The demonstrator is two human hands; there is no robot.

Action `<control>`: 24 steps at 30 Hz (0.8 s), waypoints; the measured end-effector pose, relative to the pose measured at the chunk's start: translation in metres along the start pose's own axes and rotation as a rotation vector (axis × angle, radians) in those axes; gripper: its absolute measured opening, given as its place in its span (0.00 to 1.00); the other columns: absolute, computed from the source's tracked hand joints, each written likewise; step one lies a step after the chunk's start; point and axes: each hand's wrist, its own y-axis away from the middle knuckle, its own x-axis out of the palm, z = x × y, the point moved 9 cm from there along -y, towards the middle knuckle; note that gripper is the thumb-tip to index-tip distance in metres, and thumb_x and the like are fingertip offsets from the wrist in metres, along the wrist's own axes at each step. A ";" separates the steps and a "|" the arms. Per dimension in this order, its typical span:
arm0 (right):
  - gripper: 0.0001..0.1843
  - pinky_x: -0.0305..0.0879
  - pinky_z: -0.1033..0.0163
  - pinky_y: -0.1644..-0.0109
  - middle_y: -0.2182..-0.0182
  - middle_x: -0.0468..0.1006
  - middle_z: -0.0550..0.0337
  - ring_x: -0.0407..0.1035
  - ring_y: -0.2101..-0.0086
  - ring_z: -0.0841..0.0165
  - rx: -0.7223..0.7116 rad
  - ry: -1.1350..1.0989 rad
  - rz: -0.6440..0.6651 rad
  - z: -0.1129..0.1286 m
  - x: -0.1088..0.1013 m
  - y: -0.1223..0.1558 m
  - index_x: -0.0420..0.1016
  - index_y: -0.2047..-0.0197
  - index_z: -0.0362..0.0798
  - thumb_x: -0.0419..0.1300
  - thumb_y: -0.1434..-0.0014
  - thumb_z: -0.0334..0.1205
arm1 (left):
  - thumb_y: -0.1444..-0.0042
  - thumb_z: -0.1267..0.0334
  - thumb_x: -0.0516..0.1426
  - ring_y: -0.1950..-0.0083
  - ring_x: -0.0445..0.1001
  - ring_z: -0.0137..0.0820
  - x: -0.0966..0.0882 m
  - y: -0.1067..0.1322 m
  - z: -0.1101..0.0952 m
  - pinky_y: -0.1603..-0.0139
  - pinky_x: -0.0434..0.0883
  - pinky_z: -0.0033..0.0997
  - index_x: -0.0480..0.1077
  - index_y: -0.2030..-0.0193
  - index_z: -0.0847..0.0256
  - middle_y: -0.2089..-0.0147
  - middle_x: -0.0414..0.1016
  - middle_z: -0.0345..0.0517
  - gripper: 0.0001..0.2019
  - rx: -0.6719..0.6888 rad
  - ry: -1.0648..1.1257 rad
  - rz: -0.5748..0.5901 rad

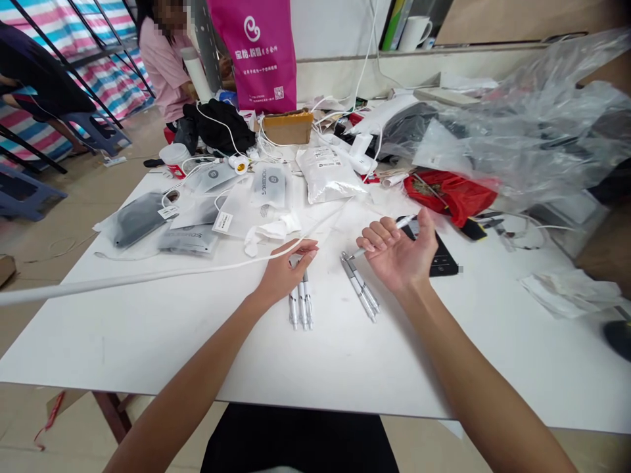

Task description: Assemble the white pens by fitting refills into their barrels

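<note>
My left hand rests on the white table, fingers curled over the tops of three white pens lying side by side. My right hand is raised palm up, fingers bent around a single white pen that points up and right. Between my hands lie two or three more white pens in a slanted row. A long white cable runs across the table from the left edge toward my left hand.
Several white and grey packets lie at the back. A red bag, crumpled clear plastic, a black device and a magenta bag crowd the far right and back. A person in pink sits beyond the table.
</note>
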 end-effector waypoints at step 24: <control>0.35 0.67 0.41 0.47 0.68 0.64 0.54 0.65 0.61 0.55 -0.017 0.226 0.172 -0.021 0.051 0.022 0.53 0.76 0.53 0.36 0.32 0.73 | 0.33 0.56 0.64 0.48 0.78 0.38 0.009 0.001 -0.009 0.43 0.72 0.39 0.83 0.52 0.54 0.53 0.84 0.47 0.08 0.012 0.095 0.072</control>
